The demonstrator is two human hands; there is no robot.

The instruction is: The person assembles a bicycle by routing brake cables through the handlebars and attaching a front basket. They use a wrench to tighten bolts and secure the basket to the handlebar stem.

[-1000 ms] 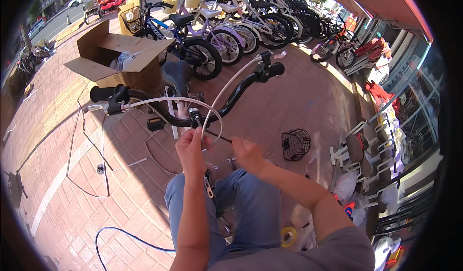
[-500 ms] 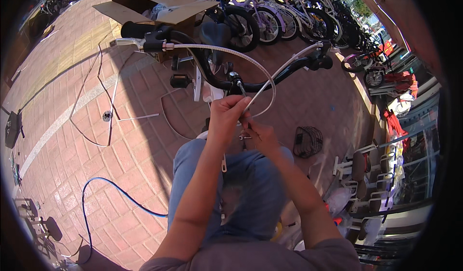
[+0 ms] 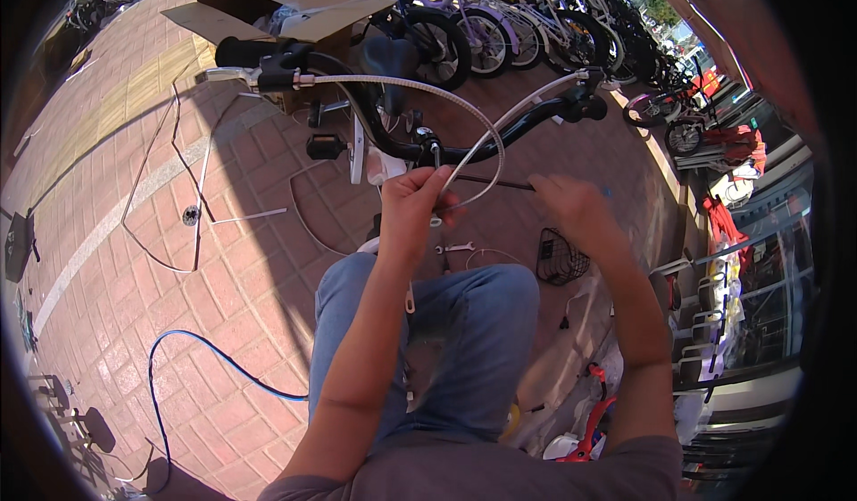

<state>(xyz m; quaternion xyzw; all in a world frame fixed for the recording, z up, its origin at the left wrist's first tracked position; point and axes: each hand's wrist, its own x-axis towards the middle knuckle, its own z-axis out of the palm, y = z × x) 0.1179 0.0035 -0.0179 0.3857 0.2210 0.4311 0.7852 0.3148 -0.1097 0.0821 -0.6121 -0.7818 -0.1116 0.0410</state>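
Note:
A bicycle's black handlebar (image 3: 500, 144) stands before my knees, with a silver-ended stem bolt area (image 3: 427, 135) at its middle. My left hand (image 3: 412, 207) is closed in a pinch just below the stem, around the near end of a thin black rod like a hex key (image 3: 494, 182). Out to the right, my right hand (image 3: 571, 208) grips the rod's other end, which lies almost level. A pale brake cable (image 3: 486, 122) loops from the left brake lever (image 3: 230, 75) past my left fingers. What the rod's tip meets is hidden by my left hand.
An open-end wrench (image 3: 460, 248) and a black wire basket (image 3: 561, 256) lie on the brick paving beyond my right knee. A blue hose (image 3: 223, 356) curves at left. Behind the handlebar stand an open cardboard box (image 3: 335, 24) and a row of bicycles (image 3: 486, 37).
My right hand has moved away to the right from beside my left hand, and the black rod now shows stretched between them. My left hand stays near the stem.

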